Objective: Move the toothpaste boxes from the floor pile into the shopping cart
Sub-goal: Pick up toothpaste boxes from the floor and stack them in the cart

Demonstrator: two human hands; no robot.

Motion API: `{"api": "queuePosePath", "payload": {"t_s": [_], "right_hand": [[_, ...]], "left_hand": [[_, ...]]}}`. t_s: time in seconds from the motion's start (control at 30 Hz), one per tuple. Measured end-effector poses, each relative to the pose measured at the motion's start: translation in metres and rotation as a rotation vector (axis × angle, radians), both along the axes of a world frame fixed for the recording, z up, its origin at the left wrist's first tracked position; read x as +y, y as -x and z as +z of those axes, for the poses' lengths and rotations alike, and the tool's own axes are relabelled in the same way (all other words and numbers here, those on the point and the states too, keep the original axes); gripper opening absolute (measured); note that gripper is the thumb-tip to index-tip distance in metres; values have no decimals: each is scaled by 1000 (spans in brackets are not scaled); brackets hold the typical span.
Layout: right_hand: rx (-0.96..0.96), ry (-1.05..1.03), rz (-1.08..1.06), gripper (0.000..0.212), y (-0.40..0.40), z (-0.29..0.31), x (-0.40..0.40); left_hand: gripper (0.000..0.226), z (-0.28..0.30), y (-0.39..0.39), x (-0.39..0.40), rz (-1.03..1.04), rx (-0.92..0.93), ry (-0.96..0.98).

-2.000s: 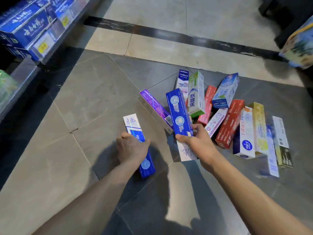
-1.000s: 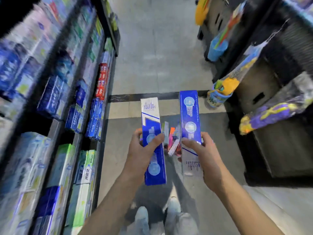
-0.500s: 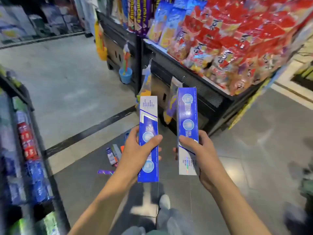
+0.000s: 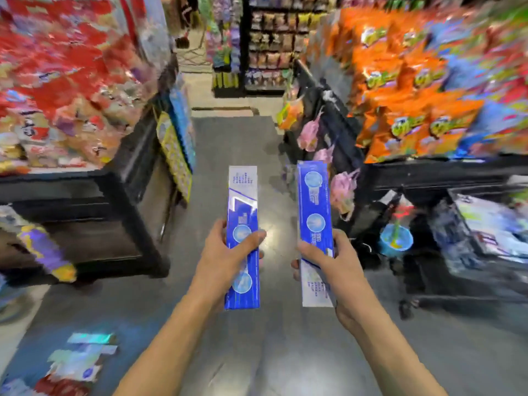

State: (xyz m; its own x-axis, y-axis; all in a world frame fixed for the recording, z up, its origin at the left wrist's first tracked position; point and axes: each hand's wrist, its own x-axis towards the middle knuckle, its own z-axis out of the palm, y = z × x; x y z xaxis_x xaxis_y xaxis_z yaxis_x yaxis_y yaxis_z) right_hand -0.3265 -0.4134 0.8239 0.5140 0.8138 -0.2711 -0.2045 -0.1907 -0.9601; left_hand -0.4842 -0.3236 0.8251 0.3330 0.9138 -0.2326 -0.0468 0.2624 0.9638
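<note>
My left hand grips a blue and white toothpaste box around its middle, held upright in front of me. My right hand grips a second blue toothpaste box the same way, a little to the right. The floor pile of toothpaste boxes lies blurred at the lower left. A dark shopping cart with packages inside stands at the right edge, beyond my right hand.
A black display stand with red snack bags is on the left. Another stand with orange snack bags is on the right, with pink items and a blue cup hanging off it. A grey aisle floor runs between them.
I picked one box up in each hand from the pile, stood up and turned right. The pile has slid to the lower left and the cart has come into view on the right.
</note>
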Motion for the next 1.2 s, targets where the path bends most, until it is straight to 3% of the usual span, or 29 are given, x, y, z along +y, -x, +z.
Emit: {"api": "queuePosePath", "payload": {"t_s": [0.07, 0.2, 0.27, 0.37, 0.43, 0.57, 0.67, 0.77, 1.03, 1.2], "right_hand": [[-18, -27, -124, 46, -63, -1, -34], [-41, -20, -368, 62, -168, -4, -106], [-50, -23, -485, 58, -212, -7, -141], [-54, -1, -619, 53, -268, -14, -185], [-55, 15, -703, 61, -302, -19, -208], [-37, 86, -853, 67, -379, -33, -245], [-52, 136, -942, 70, -445, -40, -262], [-67, 155, -979, 66, -512, -40, -269], [-96, 227, -952, 54, -671, -45, -266], [-87, 253, -853, 61, -768, -62, -251]], "left_hand": [[36, 2, -77, -15, -115, 0, -1], [45, 0, -217, -60, -340, 13, -36], [49, -5, -278, -84, -455, 42, -63], [54, -14, -359, -115, -611, 65, -81], [59, -19, -407, -131, -711, 86, -57], [49, -34, -503, -150, -835, 93, -25], [57, -43, -577, -156, -911, 90, 6], [67, -50, -651, -157, -956, 111, 11], [51, -69, -822, -143, -990, 164, -92], [51, -95, -895, -119, -924, 287, -180]]}}
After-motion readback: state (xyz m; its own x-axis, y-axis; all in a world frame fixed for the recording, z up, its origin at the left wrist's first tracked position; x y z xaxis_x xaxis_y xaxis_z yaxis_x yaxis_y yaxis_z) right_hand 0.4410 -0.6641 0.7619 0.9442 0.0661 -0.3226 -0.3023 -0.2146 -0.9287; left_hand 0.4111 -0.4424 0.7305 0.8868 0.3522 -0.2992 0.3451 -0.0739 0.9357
